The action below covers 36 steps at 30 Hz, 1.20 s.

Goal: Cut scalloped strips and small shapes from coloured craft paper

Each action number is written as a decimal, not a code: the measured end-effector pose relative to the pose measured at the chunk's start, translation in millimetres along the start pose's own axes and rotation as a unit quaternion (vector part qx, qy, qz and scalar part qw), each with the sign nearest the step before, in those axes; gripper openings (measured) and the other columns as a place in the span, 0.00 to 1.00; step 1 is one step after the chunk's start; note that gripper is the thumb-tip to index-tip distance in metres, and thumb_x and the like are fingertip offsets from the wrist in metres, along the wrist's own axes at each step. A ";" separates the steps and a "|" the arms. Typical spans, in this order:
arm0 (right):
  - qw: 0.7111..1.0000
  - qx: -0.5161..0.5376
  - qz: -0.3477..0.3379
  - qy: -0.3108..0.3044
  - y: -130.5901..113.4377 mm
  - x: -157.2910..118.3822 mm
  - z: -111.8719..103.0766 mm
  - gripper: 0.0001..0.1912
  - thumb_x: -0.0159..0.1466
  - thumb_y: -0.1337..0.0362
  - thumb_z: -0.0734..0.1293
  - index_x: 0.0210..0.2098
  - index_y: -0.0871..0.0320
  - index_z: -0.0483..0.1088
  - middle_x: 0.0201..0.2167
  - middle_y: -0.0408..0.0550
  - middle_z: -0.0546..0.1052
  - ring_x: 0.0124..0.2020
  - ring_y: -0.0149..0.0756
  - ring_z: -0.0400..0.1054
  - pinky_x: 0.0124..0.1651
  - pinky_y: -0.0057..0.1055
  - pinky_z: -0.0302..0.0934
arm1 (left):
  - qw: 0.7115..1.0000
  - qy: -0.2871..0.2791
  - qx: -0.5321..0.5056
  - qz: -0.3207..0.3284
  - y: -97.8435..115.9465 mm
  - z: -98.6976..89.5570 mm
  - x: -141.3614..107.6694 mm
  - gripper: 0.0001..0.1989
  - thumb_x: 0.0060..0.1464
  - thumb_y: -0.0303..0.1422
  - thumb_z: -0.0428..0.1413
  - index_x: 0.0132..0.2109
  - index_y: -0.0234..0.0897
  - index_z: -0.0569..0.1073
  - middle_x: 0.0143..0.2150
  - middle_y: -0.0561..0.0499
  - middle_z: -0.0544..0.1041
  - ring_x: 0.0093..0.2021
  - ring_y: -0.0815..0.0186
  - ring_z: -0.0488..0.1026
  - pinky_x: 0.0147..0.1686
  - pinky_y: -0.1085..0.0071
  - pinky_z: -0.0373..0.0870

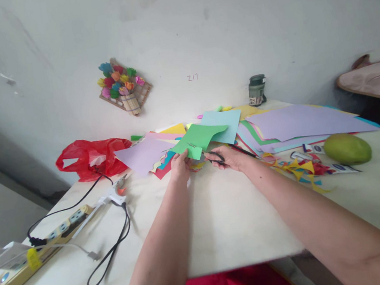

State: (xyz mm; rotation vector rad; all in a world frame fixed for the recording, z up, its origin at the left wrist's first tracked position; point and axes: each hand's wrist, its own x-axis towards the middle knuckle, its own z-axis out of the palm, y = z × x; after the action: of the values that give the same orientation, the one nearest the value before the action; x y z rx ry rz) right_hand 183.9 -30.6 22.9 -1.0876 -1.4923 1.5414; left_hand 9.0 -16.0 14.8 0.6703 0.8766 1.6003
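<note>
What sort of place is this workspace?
Probably a room in a home, with a white table used for crafts: black-handled metal scissors in the right hand, large pastel paper sheets spread about, and a multicoloured flower decoration on the pale grey wall.

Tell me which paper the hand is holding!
The bright green sheet: the left hand grips its near edge, and the scissors in the right hand meet it. Neither hand holds the light blue sheet or purple sheets.

Colored paper sheets (307,119) cover the back of a white table (237,230).
A red plastic bag (115,148), power strip (18,276) and glue gun (114,193) lie left; a green fruit (348,148) sits right.
</note>
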 end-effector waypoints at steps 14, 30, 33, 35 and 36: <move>1.000 0.002 -0.001 -0.014 4.0 5.5 -3.9 0.10 0.55 0.62 0.72 0.29 0.61 0.69 0.13 0.37 0.66 0.12 0.21 0.54 0.14 0.20 0.47 | 1.000 -0.008 -0.012 0.003 0.2 -0.2 -0.6 0.06 0.45 0.24 0.62 0.32 0.33 0.72 0.32 0.48 0.78 0.28 0.68 0.76 0.30 0.73 0.72; 0.999 0.006 0.000 -0.037 4.6 4.2 -4.5 0.17 0.51 0.55 0.75 0.28 0.60 0.67 0.13 0.36 0.67 0.12 0.21 0.54 0.13 0.20 0.46 | 0.999 0.006 -0.046 0.012 0.6 2.6 -0.7 0.07 0.44 0.23 0.62 0.32 0.34 0.72 0.29 0.50 0.78 0.28 0.68 0.75 0.33 0.72 0.73; 0.999 0.009 0.002 -0.038 5.4 4.1 -3.7 0.17 0.53 0.54 0.74 0.29 0.60 0.68 0.13 0.37 0.67 0.12 0.21 0.55 0.13 0.20 0.46 | 0.998 0.008 -0.056 0.010 0.5 2.8 -0.2 0.06 0.45 0.22 0.61 0.31 0.33 0.71 0.29 0.50 0.77 0.26 0.69 0.75 0.30 0.73 0.73; 0.999 0.007 0.002 -0.033 4.6 3.1 -2.3 0.18 0.53 0.53 0.74 0.29 0.61 0.68 0.14 0.37 0.67 0.12 0.21 0.55 0.13 0.20 0.46 | 0.998 0.008 -0.055 0.008 0.0 2.5 0.1 0.06 0.45 0.22 0.60 0.31 0.33 0.71 0.29 0.50 0.77 0.26 0.69 0.75 0.30 0.73 0.73; 1.000 0.004 0.003 -0.030 3.8 2.2 -1.3 0.18 0.53 0.53 0.74 0.28 0.61 0.68 0.14 0.37 0.68 0.12 0.21 0.55 0.13 0.20 0.46 | 0.999 0.005 -0.053 0.008 -0.3 2.4 0.1 0.06 0.45 0.22 0.61 0.31 0.33 0.71 0.29 0.50 0.77 0.26 0.69 0.75 0.30 0.73 0.73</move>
State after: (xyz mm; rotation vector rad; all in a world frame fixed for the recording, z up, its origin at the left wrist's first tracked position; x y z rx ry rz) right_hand 184.5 -28.3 18.9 -1.0488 -1.5228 1.5959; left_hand 11.1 -15.5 15.8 0.5957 0.7905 1.6530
